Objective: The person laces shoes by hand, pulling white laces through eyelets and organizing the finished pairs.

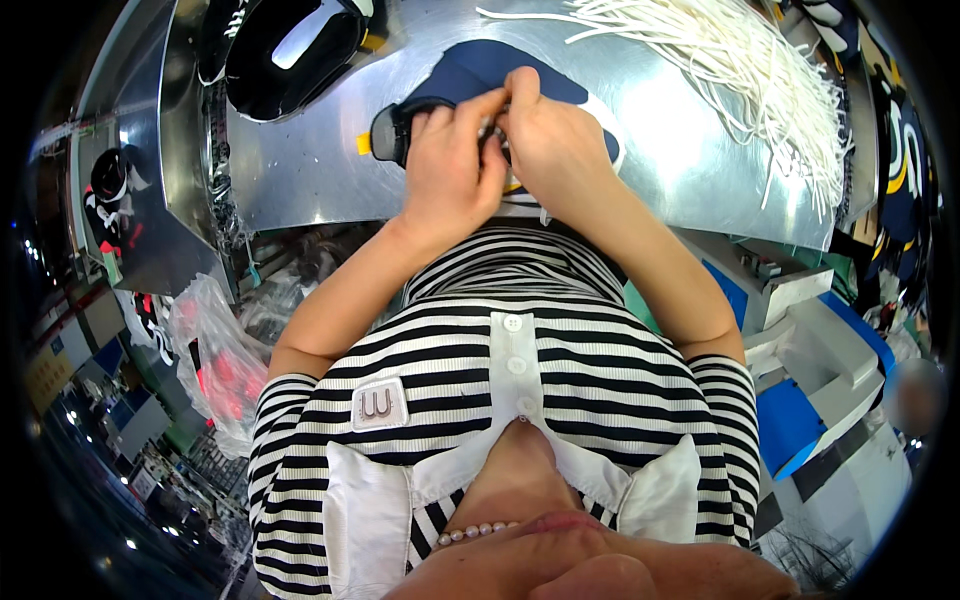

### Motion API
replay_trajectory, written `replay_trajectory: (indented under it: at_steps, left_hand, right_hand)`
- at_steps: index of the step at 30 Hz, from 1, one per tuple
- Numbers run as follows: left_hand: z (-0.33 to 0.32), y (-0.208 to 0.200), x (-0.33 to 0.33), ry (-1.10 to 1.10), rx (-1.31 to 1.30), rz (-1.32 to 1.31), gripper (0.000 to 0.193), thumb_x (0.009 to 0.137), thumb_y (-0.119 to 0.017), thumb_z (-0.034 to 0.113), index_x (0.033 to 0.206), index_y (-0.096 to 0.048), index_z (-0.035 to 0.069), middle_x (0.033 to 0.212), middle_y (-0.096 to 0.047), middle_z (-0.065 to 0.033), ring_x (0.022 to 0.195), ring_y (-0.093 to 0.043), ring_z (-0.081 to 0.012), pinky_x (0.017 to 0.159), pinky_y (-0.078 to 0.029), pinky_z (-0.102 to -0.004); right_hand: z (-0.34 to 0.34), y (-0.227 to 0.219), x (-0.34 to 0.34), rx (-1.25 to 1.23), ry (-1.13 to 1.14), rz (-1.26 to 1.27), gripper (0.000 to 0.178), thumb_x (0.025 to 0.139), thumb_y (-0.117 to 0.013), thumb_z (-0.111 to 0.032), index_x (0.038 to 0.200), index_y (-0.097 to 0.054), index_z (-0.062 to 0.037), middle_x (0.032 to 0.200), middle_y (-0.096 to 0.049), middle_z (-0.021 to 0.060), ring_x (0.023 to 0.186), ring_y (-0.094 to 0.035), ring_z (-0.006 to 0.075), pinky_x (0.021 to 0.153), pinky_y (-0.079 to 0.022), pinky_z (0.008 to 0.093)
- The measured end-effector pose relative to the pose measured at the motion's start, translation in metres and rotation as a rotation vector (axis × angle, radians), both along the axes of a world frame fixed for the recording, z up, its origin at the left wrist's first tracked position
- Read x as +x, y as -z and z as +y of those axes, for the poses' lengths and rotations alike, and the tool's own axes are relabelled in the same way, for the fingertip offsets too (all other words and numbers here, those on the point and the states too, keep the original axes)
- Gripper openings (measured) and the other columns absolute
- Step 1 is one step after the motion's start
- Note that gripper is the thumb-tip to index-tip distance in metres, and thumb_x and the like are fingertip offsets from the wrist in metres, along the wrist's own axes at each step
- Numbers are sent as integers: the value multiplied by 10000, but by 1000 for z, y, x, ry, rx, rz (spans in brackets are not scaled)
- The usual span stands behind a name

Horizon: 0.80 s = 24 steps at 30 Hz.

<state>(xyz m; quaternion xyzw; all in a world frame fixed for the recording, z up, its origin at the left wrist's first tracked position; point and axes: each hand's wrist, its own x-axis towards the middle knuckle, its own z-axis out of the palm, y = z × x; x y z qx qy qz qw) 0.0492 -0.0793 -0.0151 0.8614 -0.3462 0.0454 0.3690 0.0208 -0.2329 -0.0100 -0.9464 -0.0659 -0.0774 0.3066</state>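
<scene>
A navy shoe upper (480, 68) with white edging, a dark collar and a small yellow tab lies on the metal tabletop in front of me. My left hand (448, 170) is closed on its collar side, fingers curled into the opening. Close beside it, my right hand (548, 140) is bent into a pinch over the middle of the upper. The fingertips of both hands nearly meet there. Whatever sits between the right fingertips is hidden by the fingers.
White shoelaces (740, 80) lie in a large loose pile on the right of the metal table (310, 185). Glossy black shoe parts (290, 65) stand at the back left. A clear plastic bag (215, 350) hangs at the left, and a grey-and-blue machine (815, 370) stands at the right.
</scene>
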Motion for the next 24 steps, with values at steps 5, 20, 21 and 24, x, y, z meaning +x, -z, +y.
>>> replay_trajectory:
  at_steps: [5, 20, 21, 24]
  left_hand:
    - [-5, 1, 3, -85, -357, 646, 349, 810, -666, 38, 1156, -652, 79, 884, -610, -84, 799, -559, -230, 736, -468, -328]
    - [-40, -10, 19, -174, -377, 769, 301, 816, -692, -4, 1111, -645, 33, 785, -639, -11, 785, -620, -79, 730, -497, -229]
    - [-37, -7, 21, -154, -371, 788, 303, 816, -669, -12, 1115, -643, 33, 773, -632, -8, 766, -608, -72, 725, -484, -220]
    - [-21, -20, 31, -63, -522, 1010, 323, 818, -556, -35, 1122, -641, 34, 762, -610, -4, 726, -567, -57, 720, -441, -199]
  right_hand:
    - [-35, -35, -25, 188, 100, 196, 196, 903, -641, -147, 1035, -549, -35, 760, -680, 153, 720, -679, 347, 637, -527, 422]
    - [-53, 12, -50, 249, 427, -11, 171, 963, -579, -140, 1120, -620, -86, 984, -660, 95, 824, -661, 317, 684, -508, 402]
    - [-50, 21, -43, 240, 468, -41, 166, 965, -576, -139, 1117, -622, -91, 998, -663, 92, 834, -663, 316, 690, -510, 398]
    - [-46, 31, -26, 184, 490, -88, 178, 959, -587, -146, 1130, -610, -100, 976, -673, 90, 826, -669, 321, 679, -518, 400]
